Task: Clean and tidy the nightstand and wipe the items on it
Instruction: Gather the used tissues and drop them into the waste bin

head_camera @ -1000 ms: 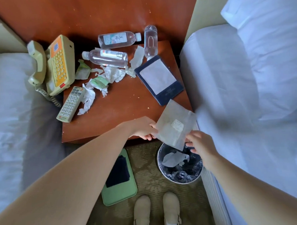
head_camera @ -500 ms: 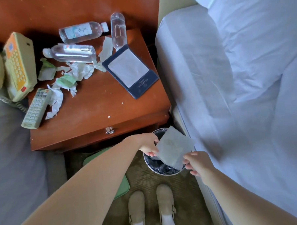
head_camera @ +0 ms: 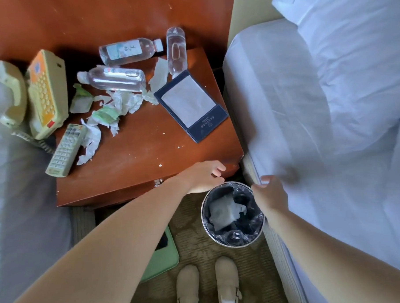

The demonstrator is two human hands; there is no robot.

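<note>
At lower centre the left hand [head_camera: 203, 177] and right hand [head_camera: 268, 193] hang empty, fingers loosely curled, by the bin [head_camera: 235, 237], where a grey sheet [head_camera: 221, 215] lies. The nightstand [head_camera: 137, 154], centre left, bears torn paper [head_camera: 105, 113] and bottles [head_camera: 120, 78].

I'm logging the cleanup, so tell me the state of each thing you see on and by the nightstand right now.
Left hand: empty, fingers loose.
Right hand: empty, blurred.
Bin: upright, lined, grey sheet inside.
Water bottles: all three on their sides.
Handset: lying beside the phone base.
Tissues: crumpled, scattered on the nightstand.
Remote: flat, at the nightstand's left edge.
Notepad holder: flat, face up.
</note>
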